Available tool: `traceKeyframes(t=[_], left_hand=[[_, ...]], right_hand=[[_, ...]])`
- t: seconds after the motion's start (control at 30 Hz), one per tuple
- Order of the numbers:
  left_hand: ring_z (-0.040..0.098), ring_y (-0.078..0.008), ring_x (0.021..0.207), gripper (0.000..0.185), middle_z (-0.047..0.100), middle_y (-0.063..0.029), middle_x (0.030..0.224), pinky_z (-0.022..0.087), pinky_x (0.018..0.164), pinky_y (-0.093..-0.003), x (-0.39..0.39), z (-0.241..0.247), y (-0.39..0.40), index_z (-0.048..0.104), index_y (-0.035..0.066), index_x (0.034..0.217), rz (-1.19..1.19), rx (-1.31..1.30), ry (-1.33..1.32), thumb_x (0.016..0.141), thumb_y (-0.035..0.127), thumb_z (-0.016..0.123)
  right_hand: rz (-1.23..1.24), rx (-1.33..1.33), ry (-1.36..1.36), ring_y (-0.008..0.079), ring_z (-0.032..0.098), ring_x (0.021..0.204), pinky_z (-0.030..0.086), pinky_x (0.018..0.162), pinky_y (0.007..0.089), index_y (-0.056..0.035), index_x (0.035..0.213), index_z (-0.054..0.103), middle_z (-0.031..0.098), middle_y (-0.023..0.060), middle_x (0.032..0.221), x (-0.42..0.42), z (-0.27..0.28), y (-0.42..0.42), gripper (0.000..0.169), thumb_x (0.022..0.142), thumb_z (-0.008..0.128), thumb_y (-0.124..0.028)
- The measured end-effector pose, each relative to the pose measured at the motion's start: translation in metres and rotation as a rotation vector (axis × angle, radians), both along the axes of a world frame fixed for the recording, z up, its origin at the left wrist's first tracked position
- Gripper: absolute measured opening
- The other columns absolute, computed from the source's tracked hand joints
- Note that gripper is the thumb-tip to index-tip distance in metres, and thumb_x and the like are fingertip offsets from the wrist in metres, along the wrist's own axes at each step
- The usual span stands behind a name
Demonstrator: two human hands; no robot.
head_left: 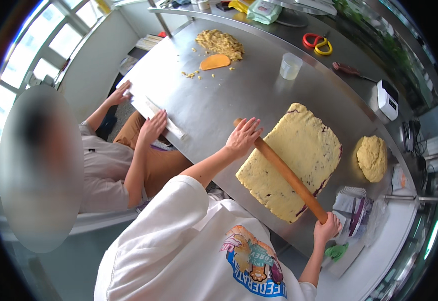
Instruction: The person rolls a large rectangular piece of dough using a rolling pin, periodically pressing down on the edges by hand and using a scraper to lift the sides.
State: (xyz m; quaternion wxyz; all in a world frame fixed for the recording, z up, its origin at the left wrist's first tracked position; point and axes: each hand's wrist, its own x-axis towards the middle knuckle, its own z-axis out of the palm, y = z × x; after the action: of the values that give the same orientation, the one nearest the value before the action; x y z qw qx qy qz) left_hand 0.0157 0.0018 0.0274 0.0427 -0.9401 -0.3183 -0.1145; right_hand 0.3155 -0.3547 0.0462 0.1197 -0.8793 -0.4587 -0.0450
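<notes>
A wooden rolling pin (291, 177) lies slantwise across a thick, roughly rectangular slab of yellow dough (301, 139). Dark specks dot the dough, and purple filling shows along its right edge. My left hand (243, 136) rests over the upper left end of the pin, its fingers stretched out and the knob showing past them. Around the lower right end, my right hand (328, 227) is closed, just off the slab's near corner. Beyond the slab to the right sits a smaller lump of plain yellow dough (372, 158).
The steel table (219, 98) also bears crumbly dough (219, 42), an orange dough scraper (215, 62) and a plastic cup (290, 66). Scissors (317, 43) lie on the back shelf. Packaging (350, 210) is near my right hand. At left, a seated co-worker's hands (153, 126) touch a whitish strip (166, 118).
</notes>
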Motion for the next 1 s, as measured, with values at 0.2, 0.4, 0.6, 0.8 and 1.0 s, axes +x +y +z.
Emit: traceKeyframes(t=[0.2, 0.4, 0.6, 0.8, 1.0], left_hand=[[0.058, -0.0311, 0.103, 0.023, 0.063, -0.0091, 0.097, 0.042, 0.093, -0.0456, -0.028, 0.021, -0.004, 0.061, 0.010, 0.101, -0.105, -0.361, 0.031, 0.079, 0.010, 0.066], [0.058, -0.0306, 0.108, 0.036, 0.064, -0.0080, 0.106, 0.040, 0.099, -0.0456, -0.070, 0.024, -0.041, 0.060, 0.010, 0.111, -0.135, -0.466, -0.067, 0.077, 0.006, 0.071], [0.037, -0.0351, 0.141, 0.052, 0.044, -0.0136, 0.150, 0.021, 0.118, -0.0542, -0.105, -0.022, -0.079, 0.048, 0.010, 0.144, -0.019, -0.338, -0.110, 0.094, 0.021, 0.057], [0.029, -0.0326, 0.148, 0.057, 0.037, -0.0113, 0.158, 0.012, 0.122, -0.0557, -0.033, -0.036, -0.014, 0.036, 0.009, 0.153, -0.026, -0.114, -0.013, 0.101, 0.029, 0.043], [0.033, -0.0281, 0.147, 0.053, 0.040, -0.0123, 0.155, 0.017, 0.122, -0.0523, 0.089, -0.030, 0.082, 0.041, 0.007, 0.148, 0.092, 0.048, -0.200, 0.101, 0.032, 0.045]], right_hand=[[-0.013, -0.058, 0.106, 0.0293, 0.060, 0.099, 0.040, 0.091, 0.0434, -0.0137, 0.098, 0.064, 0.064, 0.0046, 0.094, -0.034, 0.017, -0.031, 0.032, 0.068, 0.074, -0.012], [-0.162, -0.100, 0.159, 0.0263, 0.056, 0.105, 0.035, 0.103, 0.0431, -0.0131, 0.100, 0.063, 0.062, 0.0026, 0.099, -0.060, 0.007, -0.040, 0.034, 0.070, 0.080, -0.011], [-0.255, -0.042, 0.202, 0.0356, 0.021, 0.149, 0.013, 0.122, 0.0540, -0.0079, 0.154, 0.032, 0.026, 0.0170, 0.161, -0.095, -0.035, -0.071, 0.064, 0.101, 0.050, -0.038], [-0.447, -0.051, -0.047, 0.0327, 0.030, 0.146, 0.017, 0.121, 0.0532, -0.0042, 0.150, 0.036, 0.034, 0.0176, 0.157, -0.041, -0.069, 0.006, 0.058, 0.102, 0.045, -0.036], [-0.374, 0.267, -0.192, 0.0330, 0.049, 0.129, 0.033, 0.113, 0.0478, -0.0005, 0.128, 0.054, 0.053, 0.0172, 0.140, 0.057, -0.056, 0.096, 0.038, 0.101, 0.050, -0.027]])
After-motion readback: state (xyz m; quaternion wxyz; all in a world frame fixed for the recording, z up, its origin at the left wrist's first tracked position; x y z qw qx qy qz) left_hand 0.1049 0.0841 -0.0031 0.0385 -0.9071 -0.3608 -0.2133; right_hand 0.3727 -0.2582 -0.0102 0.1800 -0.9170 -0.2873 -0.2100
